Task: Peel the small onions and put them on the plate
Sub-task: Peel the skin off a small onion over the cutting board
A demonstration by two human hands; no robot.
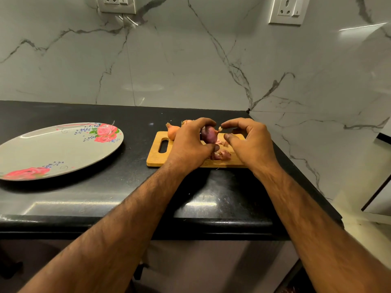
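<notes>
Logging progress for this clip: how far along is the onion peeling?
Done: no onion is on the grey floral plate yet; loose purple skins lie on the wooden cutting board. In hand: the left hand grips a purple small onion, right hand at its dry tip. Left: brown-skinned onions behind, unpeeled, then plating.

- The counter [127, 187] is running along the wall [190, 60] – two sockets [116, 3] are sitting high on that wall, one left, one right.
- The plate [53, 153] is lying on the counter's left part.
- The board [155, 157] is lying to the right of the plate, well apart from it.
- Two onions [172, 132] are resting at the board's far left corner.
- The left hand [190, 142] is holding an onion [209, 134] above the board – the right hand [251, 142] is hovering just to its right, forefinger touching the onion's tip.
- Peels [221, 155] are lying on the board, below the onion.
</notes>
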